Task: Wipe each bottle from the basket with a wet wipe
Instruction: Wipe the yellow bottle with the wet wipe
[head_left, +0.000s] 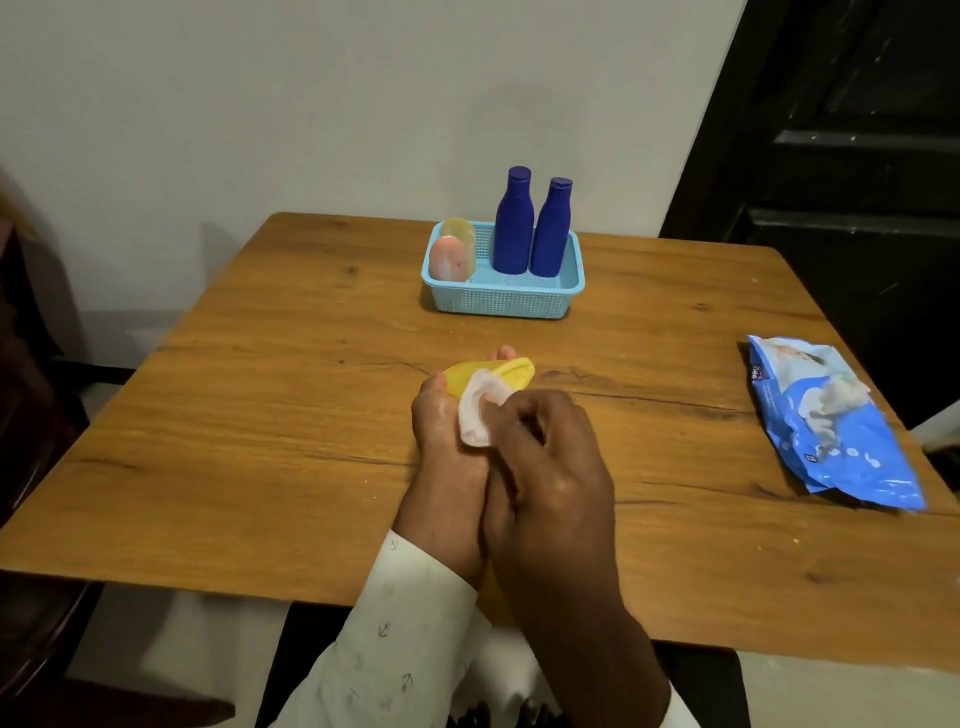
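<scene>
— Head view, middle of the frame: what are the hands doing?
— The left hand (447, 457) grips a yellow bottle (511, 375) just above the table (260, 415); the right hand (545, 467) has its fingers (501, 410) pinching a white wet wipe (478, 410) against it.
— And the basket?
— The blue basket (501, 299) sits upper centre, holding two dark blue bottles (513, 228) upright and two pale oval bottles (449, 257). A wipes pack (841, 431) lies at right.

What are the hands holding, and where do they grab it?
The left hand grips the yellow bottle around its lower body; the top end sticks out. The right hand pinches a white wet wipe against the bottle's side.
</scene>
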